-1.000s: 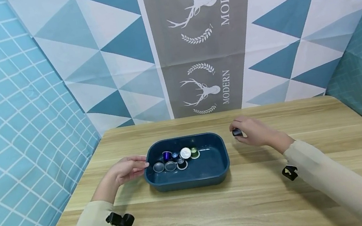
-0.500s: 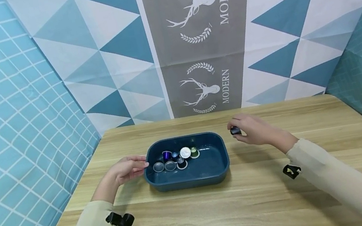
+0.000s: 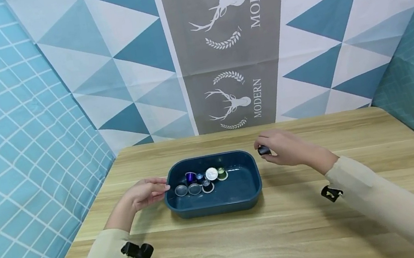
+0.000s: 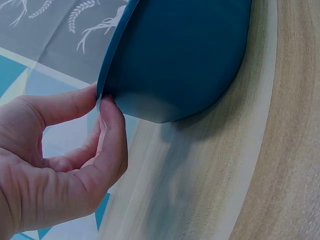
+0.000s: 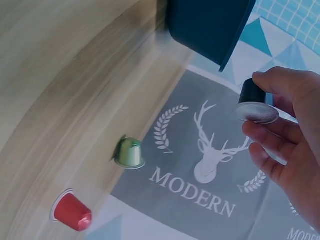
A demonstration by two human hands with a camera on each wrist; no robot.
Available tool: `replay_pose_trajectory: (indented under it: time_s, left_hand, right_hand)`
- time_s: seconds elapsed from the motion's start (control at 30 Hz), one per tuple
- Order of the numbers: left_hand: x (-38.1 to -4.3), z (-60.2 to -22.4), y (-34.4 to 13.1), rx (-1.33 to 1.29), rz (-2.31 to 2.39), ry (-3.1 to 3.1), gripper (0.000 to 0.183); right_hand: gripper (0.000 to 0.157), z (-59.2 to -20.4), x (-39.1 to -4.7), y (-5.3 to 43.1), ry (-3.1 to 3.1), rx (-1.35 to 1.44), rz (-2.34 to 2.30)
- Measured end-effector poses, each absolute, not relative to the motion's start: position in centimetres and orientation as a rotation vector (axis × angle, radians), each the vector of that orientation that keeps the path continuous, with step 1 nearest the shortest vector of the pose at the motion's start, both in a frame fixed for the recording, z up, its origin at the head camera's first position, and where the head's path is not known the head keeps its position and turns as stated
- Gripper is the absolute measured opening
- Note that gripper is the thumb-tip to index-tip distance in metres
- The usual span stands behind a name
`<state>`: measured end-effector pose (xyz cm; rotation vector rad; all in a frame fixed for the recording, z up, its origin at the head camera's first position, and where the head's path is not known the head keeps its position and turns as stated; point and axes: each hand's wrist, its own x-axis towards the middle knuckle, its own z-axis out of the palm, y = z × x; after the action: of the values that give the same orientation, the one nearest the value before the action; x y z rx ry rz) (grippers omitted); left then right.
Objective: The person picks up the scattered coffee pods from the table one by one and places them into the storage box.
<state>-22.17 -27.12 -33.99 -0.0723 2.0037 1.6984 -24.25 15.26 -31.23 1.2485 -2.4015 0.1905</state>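
Note:
At its left end, a dark blue plastic bin (image 3: 215, 209) has its rim pinched between the thumb and fingers of my left hand (image 3: 143, 195). Beyond the bin's right end, my right hand (image 3: 286, 148) holds a dark coffee capsule (image 5: 253, 93) above the table; its silver lid faces down in the right wrist view. Several capsules lie in the left and middle of the bin: a purple one (image 3: 191, 178), a green one (image 3: 222, 173), a black one (image 3: 207, 186), and others with silver or white lids up, such as a white-lidded capsule (image 3: 212, 173).
On the wooden table (image 3: 226, 252), the right wrist view shows a green capsule (image 5: 130, 153) and a red capsule (image 5: 73, 212); neither can be made out on the table in the head view. A patterned cloth (image 3: 219, 55) rises behind the table's far edge.
My right hand has shifted a little to the left, closer to the bin, with the dark capsule in its fingers. The left hand and the bin keep their places.

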Motion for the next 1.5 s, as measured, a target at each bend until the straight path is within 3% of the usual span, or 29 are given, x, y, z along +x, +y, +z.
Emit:
replay_pose_trajectory:
  time_s: [1.5]
  left_hand:
    - [-22.1, -34.0, -27.0, -0.084, 1.703, 2.013, 0.057]
  right_hand:
    - [0.019, -27.3, -23.0, 8.1, -2.649, 1.465, 0.091]
